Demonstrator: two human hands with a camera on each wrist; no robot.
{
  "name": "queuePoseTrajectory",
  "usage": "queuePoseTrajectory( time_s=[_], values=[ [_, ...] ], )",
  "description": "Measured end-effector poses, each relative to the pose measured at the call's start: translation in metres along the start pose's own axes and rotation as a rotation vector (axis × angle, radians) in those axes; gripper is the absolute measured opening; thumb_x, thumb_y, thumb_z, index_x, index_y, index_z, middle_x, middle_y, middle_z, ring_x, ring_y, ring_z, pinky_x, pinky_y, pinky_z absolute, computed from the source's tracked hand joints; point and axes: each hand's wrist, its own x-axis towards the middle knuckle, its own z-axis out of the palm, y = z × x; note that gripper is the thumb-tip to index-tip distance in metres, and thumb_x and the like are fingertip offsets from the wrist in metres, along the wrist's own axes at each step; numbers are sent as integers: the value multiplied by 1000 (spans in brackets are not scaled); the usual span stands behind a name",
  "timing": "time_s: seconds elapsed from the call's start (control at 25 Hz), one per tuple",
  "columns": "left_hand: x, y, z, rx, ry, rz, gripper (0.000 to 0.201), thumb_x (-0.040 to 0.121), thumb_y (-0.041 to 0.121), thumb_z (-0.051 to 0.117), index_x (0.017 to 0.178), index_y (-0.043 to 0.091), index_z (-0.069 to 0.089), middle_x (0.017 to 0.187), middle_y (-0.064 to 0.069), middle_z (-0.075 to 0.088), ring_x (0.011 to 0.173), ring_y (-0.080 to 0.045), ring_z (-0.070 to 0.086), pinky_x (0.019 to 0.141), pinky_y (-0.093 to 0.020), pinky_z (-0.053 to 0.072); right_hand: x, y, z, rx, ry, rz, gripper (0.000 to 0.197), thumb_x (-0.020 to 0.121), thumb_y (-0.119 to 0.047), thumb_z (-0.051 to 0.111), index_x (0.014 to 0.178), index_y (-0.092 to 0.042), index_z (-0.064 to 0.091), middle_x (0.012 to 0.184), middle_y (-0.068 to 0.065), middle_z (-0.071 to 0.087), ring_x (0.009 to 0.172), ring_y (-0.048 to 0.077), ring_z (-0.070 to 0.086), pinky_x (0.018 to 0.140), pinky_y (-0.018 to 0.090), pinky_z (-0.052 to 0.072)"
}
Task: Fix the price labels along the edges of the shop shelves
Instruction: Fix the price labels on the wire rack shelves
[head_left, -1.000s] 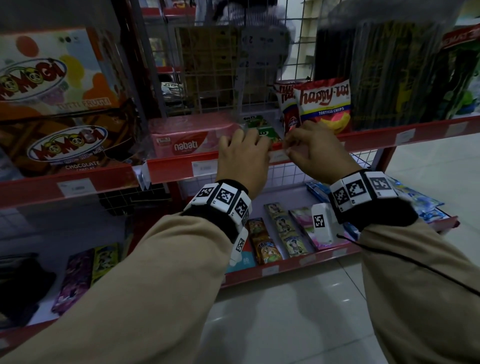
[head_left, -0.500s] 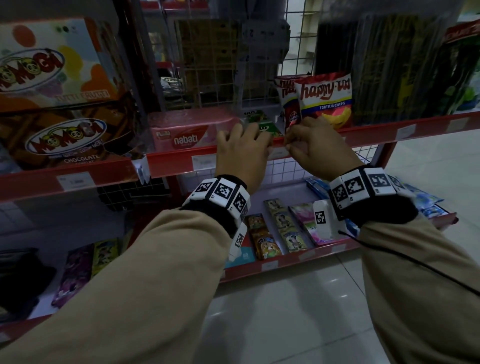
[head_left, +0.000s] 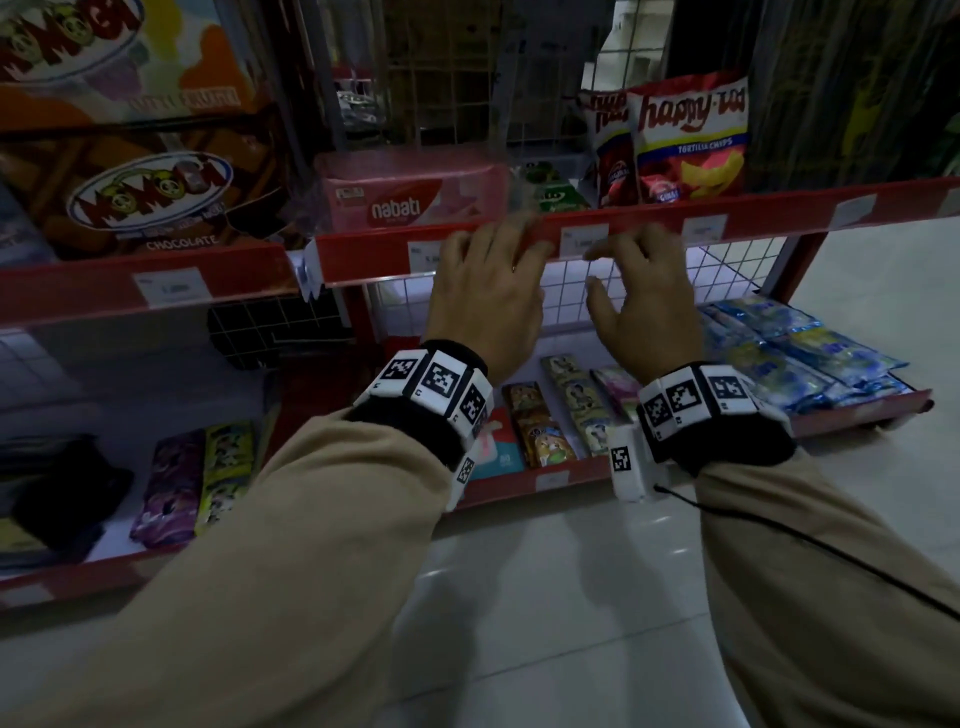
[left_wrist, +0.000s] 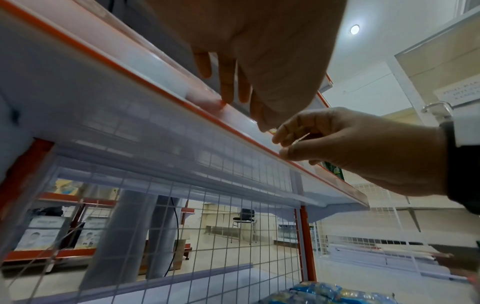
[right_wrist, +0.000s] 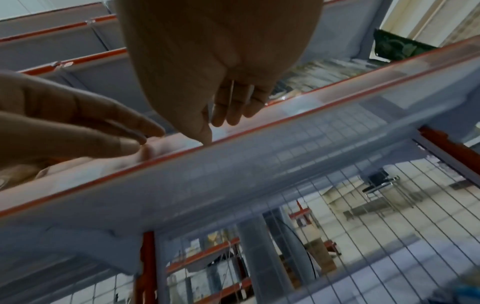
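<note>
Right now I judge the step to be seating the white price label (head_left: 584, 240) flat in the clear strip along the red shelf edge (head_left: 779, 210). To do it well I would press lightly and evenly with the fingertips, slide along the strip rather than pull outward, and keep the label square to the edge. My left hand (head_left: 488, 291) is open, fingers spread and resting on the strip just left of that label. My right hand (head_left: 641, 291) hangs just under it with fingers loosely curled; motion blur hides whether the tips pinch anything, so I cannot tell. The label sits between the two hands, just above the fingertips, below the happy-tos chip bags (head_left: 688, 140) and right of the nabati pack (head_left: 410, 192).
</note>
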Motion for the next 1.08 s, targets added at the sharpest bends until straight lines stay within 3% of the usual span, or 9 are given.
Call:
queuePoseTrajectory(
  time_s=[0.16,0.24,0.36,0.52,0.64,0.76,0.96,1.08],
  values=[
    [-63,-12,20,-10,-67,51,39,81,22,58,120,16,60,133,-7,53,118,-27,51,98,-44,32,-60,-17,43,119,-222,11,19,82,-7,61,102,-7,63,102,14,56,98,31,52,78,28,37],
    [-104,-20,34,-17,-203,1,36,81,23,59,117,19,61,126,-3,56,113,-26,52,96,-42,30,-91,-27,65,151,-369,30,21,81,-5,62,101,-5,64,102,17,58,97,35,53,78,36,44],
    [-166,-31,56,-17,-502,-110,38,87,28,52,125,24,54,127,2,52,116,-23,47,99,-38,26,-136,-39,92,136,-606,34,24,82,-9,62,106,-8,63,109,14,58,105,35,51,84,41,44],
    [-224,-39,83,-121,-724,-223,45,91,31,48,135,23,43,138,2,42,123,-22,39,101,-35,31,-181,-48,117,73,-724,-128,32,78,-7,63,110,-4,62,110,18,58,98,37,52,83,43,47],
    [-246,-42,94,-118,-765,-222,55,90,29,49,143,19,34,145,0,35,131,-21,33,105,-34,28,-199,-51,128,37,-748,-144,47,75,-6,61,122,-6,59,120,17,55,101,35,52,84,43,48],
    [-261,-42,98,-108,-770,-246,63,88,28,50,146,18,28,148,0,31,132,-21,31,105,-32,27,-206,-53,134,10,-710,-155,50,74,-6,62,123,-6,58,122,18,55,101,37,54,81,45,50],
    [-261,-41,99,-80,-685,-268,61,86,28,52,143,18,33,143,-2,35,129,-23,32,101,-34,29,-218,-53,139,-70,-695,-146,56,75,-10,63,130,-8,54,129,19,52,108,39,53,83,47,48],
    [-257,-42,100,-34,-631,-299,59,84,30,54,140,19,37,140,-3,36,125,-25,32,97,-36,30,-219,-56,142,-111,-643,-115,57,72,-11,65,128,-11,56,125,19,53,102,38,54,78,44,47]
  ],
)
